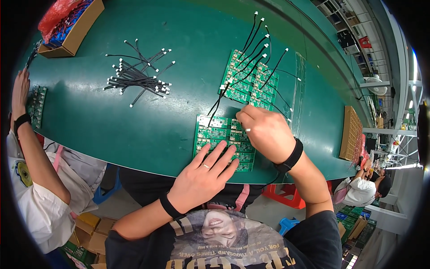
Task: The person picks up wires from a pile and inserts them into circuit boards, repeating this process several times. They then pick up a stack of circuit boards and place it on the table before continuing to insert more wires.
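Note:
A green circuit board panel (204,134) lies near the table's front edge. Across its lower part my left hand (197,181) rests flat, fingers spread. At the panel's upper right my right hand (268,134) is closed in a pinch, fingertips down at the board. A small white plug pokes out below its fingers; the rest of that cable is hidden by the hand. Two black cables (216,106) stand up from the panel's upper left. Just beyond lies another green board panel (235,74), with several black white-plugged cables rising from it or trailing to its right.
A loose heap of black cables with white plugs (136,78) lies left of the panels. At the far left stands a cardboard box (78,36); a co-worker's hand (20,92) is near another board (38,107). A brown gridded tray (349,132) sits at the right edge.

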The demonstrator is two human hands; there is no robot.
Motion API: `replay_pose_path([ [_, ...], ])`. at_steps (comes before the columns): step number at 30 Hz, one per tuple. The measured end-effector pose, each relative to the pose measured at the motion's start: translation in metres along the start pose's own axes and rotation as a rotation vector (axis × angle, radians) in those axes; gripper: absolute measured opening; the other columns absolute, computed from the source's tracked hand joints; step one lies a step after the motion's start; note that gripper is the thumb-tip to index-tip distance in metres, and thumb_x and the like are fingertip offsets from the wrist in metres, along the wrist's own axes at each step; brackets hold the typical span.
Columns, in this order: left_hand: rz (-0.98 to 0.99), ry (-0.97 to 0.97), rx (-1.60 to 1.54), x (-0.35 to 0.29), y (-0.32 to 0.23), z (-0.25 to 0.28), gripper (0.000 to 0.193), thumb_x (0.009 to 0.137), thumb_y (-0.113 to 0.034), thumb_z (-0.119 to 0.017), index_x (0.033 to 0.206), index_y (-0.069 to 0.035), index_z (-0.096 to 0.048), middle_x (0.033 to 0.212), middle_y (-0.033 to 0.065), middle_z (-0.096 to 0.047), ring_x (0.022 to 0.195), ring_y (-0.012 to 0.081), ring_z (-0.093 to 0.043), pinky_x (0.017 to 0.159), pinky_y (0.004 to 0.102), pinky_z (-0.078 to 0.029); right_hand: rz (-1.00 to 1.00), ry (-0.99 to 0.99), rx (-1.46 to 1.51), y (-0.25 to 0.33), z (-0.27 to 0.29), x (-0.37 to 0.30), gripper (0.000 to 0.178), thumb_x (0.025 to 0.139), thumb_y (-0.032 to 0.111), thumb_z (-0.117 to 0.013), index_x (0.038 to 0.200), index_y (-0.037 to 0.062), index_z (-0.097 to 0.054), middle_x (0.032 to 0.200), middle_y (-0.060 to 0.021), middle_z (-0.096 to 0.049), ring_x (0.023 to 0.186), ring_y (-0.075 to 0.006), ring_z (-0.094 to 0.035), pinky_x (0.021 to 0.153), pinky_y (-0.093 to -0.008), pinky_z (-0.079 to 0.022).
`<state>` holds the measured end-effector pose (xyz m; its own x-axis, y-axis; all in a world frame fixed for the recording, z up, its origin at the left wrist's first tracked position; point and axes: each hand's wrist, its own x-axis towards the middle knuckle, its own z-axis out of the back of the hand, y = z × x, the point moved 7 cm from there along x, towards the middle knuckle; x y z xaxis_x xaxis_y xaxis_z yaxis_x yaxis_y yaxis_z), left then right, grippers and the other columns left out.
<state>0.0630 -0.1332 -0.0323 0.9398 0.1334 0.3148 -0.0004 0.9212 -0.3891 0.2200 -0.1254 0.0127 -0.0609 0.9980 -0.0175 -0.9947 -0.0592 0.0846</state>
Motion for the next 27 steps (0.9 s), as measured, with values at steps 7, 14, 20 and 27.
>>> replay_pose_path([
  [7,-0.001,-0.041,0.003,-0.003,-0.002,-0.005,0.051,0.079,-0.019,-0.075,0.128,-0.013,-0.069,0.149,0.0108,-0.056,0.144,0.0319,-0.048,0.117,0.0533,-0.040,-0.033,-0.058,0.176,-0.015,-0.005,-0.014,0.016,0.088,0.005,-0.073,0.103,0.0022,-0.069,0.099,-0.0105,-0.070,0.087,-0.0315,-0.070,0.075,-0.0408,-0.057],
  [14,-0.006,-0.040,0.005,-0.004,-0.001,-0.001,0.049,0.080,-0.019,-0.076,0.127,-0.012,-0.070,0.148,0.0104,-0.057,0.144,0.0310,-0.049,0.117,0.0539,-0.040,-0.167,-0.157,0.376,-0.022,0.001,-0.037,0.024,0.088,0.006,-0.077,0.111,0.0020,-0.071,0.111,-0.0135,-0.072,0.101,-0.0342,-0.069,0.088,-0.0411,-0.057],
  [20,0.034,-0.119,-0.189,-0.012,0.022,0.048,0.032,0.089,-0.013,-0.070,0.121,-0.007,-0.070,0.140,0.0119,-0.062,0.135,0.0288,-0.055,0.115,0.0519,-0.043,-0.210,-0.123,0.427,-0.023,0.002,-0.061,0.034,0.088,0.008,-0.078,0.121,0.0039,-0.070,0.128,-0.0157,-0.067,0.119,-0.0353,-0.064,0.100,-0.0425,-0.053],
  [27,0.624,-0.322,0.190,-0.043,0.142,0.110,0.025,0.087,-0.005,-0.075,0.111,-0.002,-0.071,0.115,0.0148,-0.065,0.104,0.0334,-0.063,0.091,0.0433,-0.052,-0.234,-0.148,0.461,-0.017,-0.006,-0.079,0.045,0.088,0.012,-0.080,0.130,0.0073,-0.067,0.143,-0.0173,-0.058,0.132,-0.0381,-0.056,0.109,-0.0449,-0.048],
])
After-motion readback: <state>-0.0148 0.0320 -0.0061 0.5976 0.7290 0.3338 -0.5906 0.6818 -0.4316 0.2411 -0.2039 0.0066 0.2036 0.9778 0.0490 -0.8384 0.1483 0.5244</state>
